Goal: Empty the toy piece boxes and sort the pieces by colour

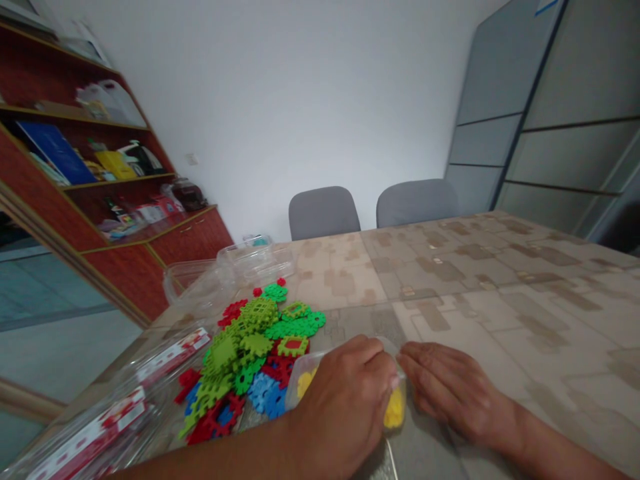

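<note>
We see the clear plastic tub (295, 380) with yellow pieces (395, 408) inside, standing on the near part of the table (500, 287). Our left hand (355, 393) lies over it with fingers curled; what they grip inside is hidden, so we cannot tell. Our right hand (450, 387) has its fingers bent together at the tub's right side, and we cannot tell whether they grasp its rim. Just left of the tub spreads a pile of green, red and blue toy pieces (240, 353). Clear packages with red-and-white labels (173, 353) lie along the table's left edge, and clear plastic containers (195, 280) sit towards its far left corner. Two grey chairs (324, 212) stand behind the far edge.
</note>
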A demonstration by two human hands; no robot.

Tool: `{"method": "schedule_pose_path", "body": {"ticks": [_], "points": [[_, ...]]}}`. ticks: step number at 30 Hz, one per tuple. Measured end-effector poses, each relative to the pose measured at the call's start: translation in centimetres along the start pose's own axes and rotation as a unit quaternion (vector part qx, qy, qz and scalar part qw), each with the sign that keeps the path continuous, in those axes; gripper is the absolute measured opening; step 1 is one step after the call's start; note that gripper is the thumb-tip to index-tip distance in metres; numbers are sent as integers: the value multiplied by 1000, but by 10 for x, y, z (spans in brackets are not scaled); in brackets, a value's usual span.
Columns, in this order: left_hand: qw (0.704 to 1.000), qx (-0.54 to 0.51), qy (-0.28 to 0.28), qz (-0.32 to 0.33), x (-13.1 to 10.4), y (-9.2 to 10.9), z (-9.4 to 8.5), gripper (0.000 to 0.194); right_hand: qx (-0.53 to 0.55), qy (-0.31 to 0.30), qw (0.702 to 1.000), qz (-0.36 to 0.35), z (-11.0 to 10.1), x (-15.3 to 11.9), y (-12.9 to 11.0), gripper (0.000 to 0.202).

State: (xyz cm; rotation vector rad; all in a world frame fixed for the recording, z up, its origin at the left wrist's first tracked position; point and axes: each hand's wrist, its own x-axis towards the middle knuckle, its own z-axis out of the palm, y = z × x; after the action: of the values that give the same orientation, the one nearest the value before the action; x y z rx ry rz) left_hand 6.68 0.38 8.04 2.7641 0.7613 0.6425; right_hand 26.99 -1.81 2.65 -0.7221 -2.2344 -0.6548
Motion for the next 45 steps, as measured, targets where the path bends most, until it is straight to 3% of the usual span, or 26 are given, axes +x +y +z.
{"method": "schedule_pose_path", "body": {"ticks": [7,14,23,31,38,45], "points": [[998,53,-35,2,6,-4,4,26,67,-7,997,45,1,0,0,29],[989,98,-97,-55,15,-2,2,20,119,-33,987,101,-2,3,-1,26],[977,158,-139,-37,22,-2,4,22,112,-26,984,136,1,2,-5,25],[981,162,-103,27,19,1,11,23,90,-8,983,158,4,0,-11,25],[977,168,-123,-38,16,12,15,24,55,14,989,138,3,0,-13,25],[986,120,-108,-49,10,11,13,16,52,34,992,111,-1,-1,-18,22]]}}
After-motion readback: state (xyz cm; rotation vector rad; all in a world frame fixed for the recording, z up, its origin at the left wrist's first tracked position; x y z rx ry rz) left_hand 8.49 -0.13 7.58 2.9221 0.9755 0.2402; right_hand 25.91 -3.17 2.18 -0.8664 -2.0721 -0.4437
